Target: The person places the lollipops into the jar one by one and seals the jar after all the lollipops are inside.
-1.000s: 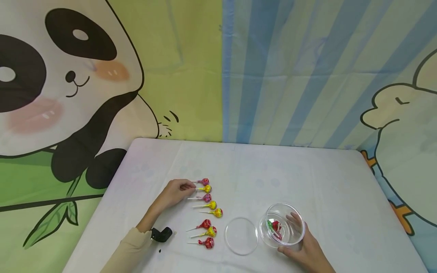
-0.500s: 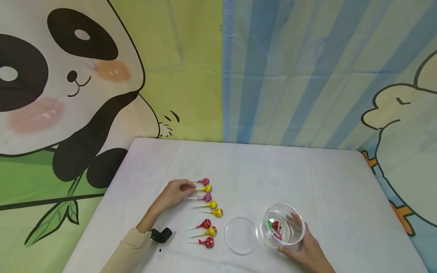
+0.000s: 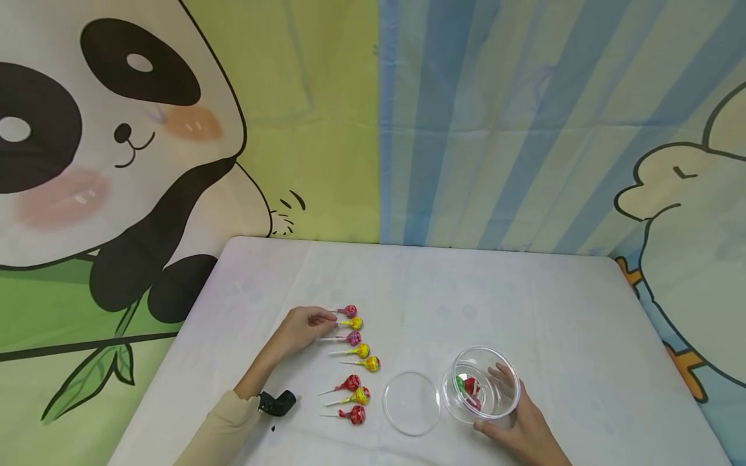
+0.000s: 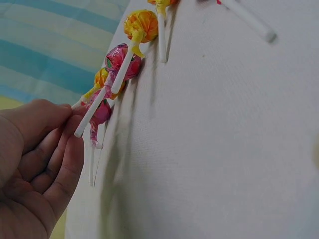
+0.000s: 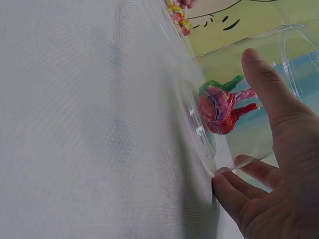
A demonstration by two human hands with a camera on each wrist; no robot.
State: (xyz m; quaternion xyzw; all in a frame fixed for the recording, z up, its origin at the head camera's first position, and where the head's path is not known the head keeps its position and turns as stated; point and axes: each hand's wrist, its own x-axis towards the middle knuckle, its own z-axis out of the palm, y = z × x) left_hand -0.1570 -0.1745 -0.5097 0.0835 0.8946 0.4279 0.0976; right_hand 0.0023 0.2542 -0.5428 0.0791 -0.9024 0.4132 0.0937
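My left hand [image 3: 303, 329] pinches the stick of a yellow lollipop [image 3: 355, 323], second from the back of a column of several lollipops on the table. In the left wrist view, thumb and forefinger meet on that stick, and a pink-purple lollipop [image 4: 122, 60] partly covers the yellow candy [image 4: 101, 77]. On the right, my right hand [image 3: 521, 424] holds a clear round jar [image 3: 486, 414], thumb and fingers spread around its side. Inside the jar, near its base, lie lollipops in green, pink and red wrappers [image 5: 218, 107].
A clear round lid [image 3: 412, 430] lies flat between the jar and the lollipops. Nearer the front are red lollipops [image 3: 357, 415] and a yellow one [image 3: 362, 395]. A black device [image 3: 277, 404] is at my left wrist. A printed cloth backdrop [image 3: 326, 129] stands behind the white table [image 3: 524, 298].
The pinched yellow lollipop and my left fingers have shifted very slightly to the right. The right hand and the jar keep their place.
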